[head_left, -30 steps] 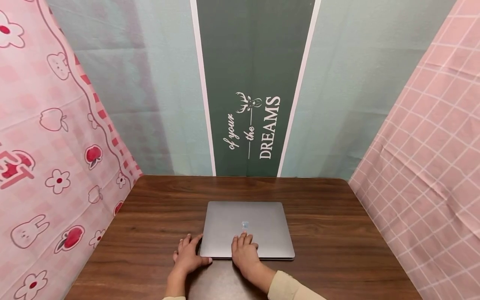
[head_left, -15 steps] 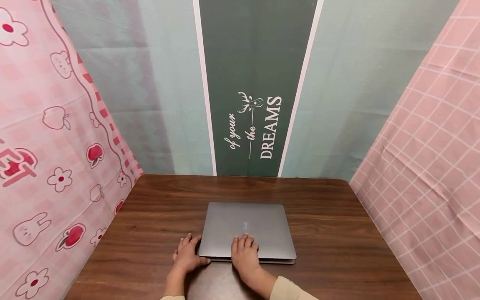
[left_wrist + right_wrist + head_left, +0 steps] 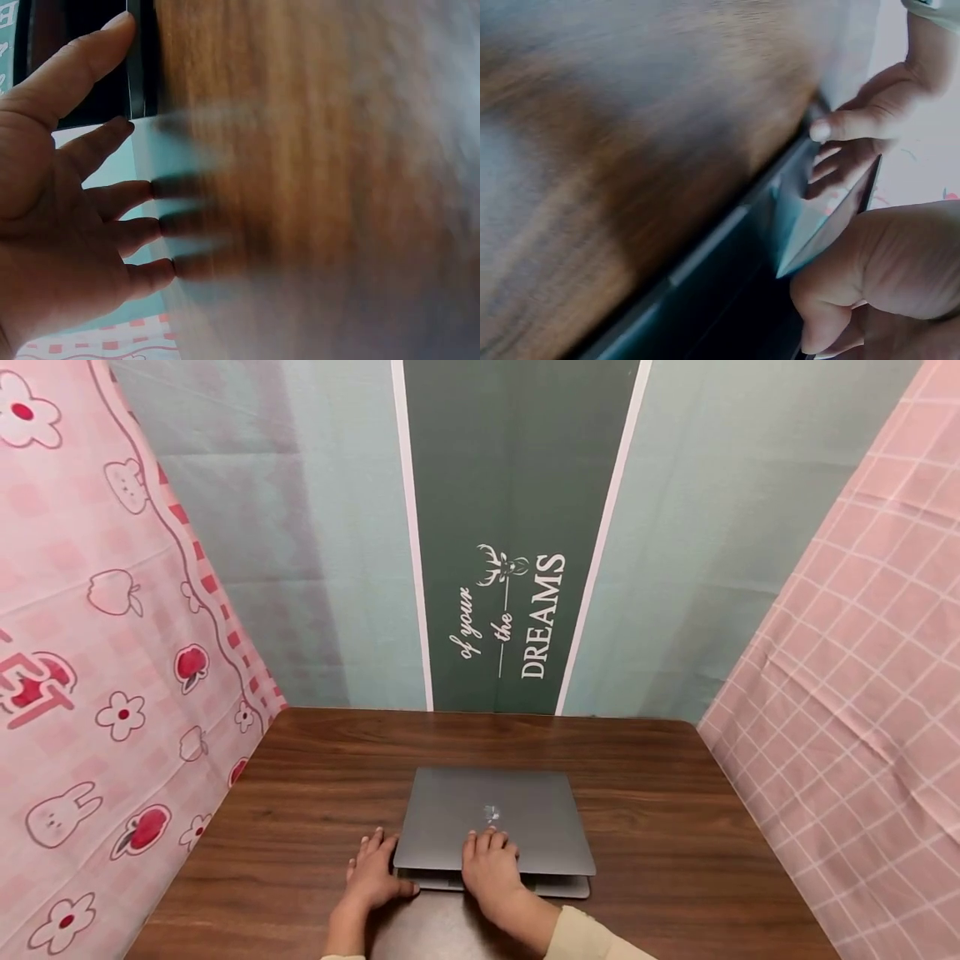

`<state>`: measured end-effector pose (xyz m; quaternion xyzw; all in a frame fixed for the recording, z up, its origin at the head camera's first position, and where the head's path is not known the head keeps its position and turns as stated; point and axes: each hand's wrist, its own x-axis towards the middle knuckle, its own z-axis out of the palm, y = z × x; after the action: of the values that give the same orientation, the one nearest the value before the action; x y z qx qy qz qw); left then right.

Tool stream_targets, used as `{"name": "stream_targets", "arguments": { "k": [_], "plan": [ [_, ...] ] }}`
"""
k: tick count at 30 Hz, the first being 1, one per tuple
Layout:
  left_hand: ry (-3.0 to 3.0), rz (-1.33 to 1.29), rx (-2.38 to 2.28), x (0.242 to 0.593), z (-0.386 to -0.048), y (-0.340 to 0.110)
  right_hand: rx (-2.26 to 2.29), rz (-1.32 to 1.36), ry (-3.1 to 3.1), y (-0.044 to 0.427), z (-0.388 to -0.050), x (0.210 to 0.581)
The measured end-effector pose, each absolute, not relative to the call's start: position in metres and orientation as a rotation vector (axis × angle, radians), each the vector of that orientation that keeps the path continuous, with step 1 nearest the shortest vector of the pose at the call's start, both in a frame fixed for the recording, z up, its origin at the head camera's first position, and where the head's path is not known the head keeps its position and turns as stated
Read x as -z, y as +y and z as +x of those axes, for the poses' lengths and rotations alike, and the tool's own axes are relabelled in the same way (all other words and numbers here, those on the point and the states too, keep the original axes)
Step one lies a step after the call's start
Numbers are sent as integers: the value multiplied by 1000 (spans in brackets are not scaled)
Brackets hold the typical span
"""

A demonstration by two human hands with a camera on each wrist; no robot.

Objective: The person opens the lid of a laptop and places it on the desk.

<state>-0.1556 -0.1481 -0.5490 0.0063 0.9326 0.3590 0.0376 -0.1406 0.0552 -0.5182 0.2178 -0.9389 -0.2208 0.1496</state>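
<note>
The head view looks forward and down from high above the near side of the worktop, far enough back to take in its far edge, both far corners and the back hanging; its bottom border cuts across the worktop. The left wrist view is close and low behind the left hand, rolled sideways, facing the far edge and that same hanging. The right wrist view, also rolled, sits very near the right hand and faces the left edge. All three share the left hand and the front left corner of the laptop.
</note>
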Motion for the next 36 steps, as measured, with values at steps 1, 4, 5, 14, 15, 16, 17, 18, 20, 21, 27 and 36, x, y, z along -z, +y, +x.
{"name": "stream_targets", "arguments": {
  "k": [1,4,5,14,15,16,17,18,20,21,27,36],
  "plan": [
    [2865,24,-1105,549,-155,-148,633,633,-2701,55,-140,516],
    [2866,24,-1103,548,-154,-149,612,652,-2665,57,-141,510],
    [2868,26,-1101,548,-154,-150,595,656,-2645,58,-142,508],
    [2891,27,-1054,545,-156,-150,432,706,-2590,67,-154,486],
    [2891,22,-1056,545,-156,-150,432,711,-2598,68,-155,482],
    [2893,19,-1053,545,-156,-150,430,716,-2606,68,-156,480],
    [2895,20,-1049,545,-156,-150,424,724,-2611,70,-157,476],
    [2896,25,-1047,546,-156,-150,415,735,-2612,71,-158,473],
    [2891,33,-1052,545,-156,-150,381,755,-2610,74,-161,467],
    [2888,37,-1058,546,-156,-150,357,766,-2609,76,-162,464],
    [2896,44,-1071,547,-157,-148,247,852,-2611,88,-172,447],
    [2904,33,-1027,549,-156,-151,142,1066,-2591,110,-199,428]
  ]
}}
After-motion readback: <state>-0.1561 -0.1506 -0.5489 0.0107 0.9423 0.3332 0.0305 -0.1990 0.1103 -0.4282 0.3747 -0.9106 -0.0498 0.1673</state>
